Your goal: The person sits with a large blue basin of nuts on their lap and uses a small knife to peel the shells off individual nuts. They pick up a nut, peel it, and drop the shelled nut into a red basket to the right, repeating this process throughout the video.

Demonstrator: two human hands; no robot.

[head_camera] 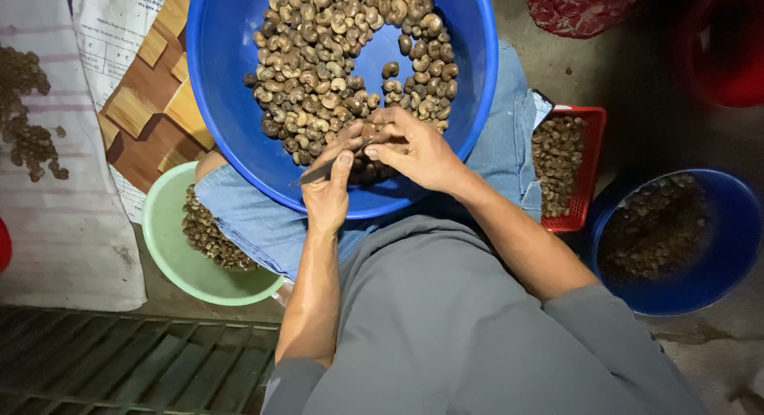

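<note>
Presently we sit with a large blue basin (231, 105) resting on our lap, part-filled with brown, kidney-shaped nuts (318, 57) in their shells. Our left hand (328, 194) holds a slim dark blade (317, 174), the thumb pressed along its back, the tip pointing toward the fingers of the other hand. Our right hand (418, 154) pinches one nut (374, 135) between thumb and fingertips, just above the near edge of the heap; the grip on that side is narrow and closed on the nut, the grip on the left is closed round the tool. Blade and nut appear to meet or nearly meet; we cannot tell whether the edge is already in the shell, since the fingers cover the contact. We judge the step in hand to be the opening of a single nut. The next move, as we read it, calls for a steady hold with the right fingers and a short, controlled push or twist of the blade, kept clear of the fingertips. By our left knee stands a pale green bowl (171, 256) holding more brown pieces; to our right sit a red slotted basket (590, 144) and a second blue tub (736, 224), both holding similar nuts. A grey metal grate (119, 359) lies on the floor at lower left.
</note>
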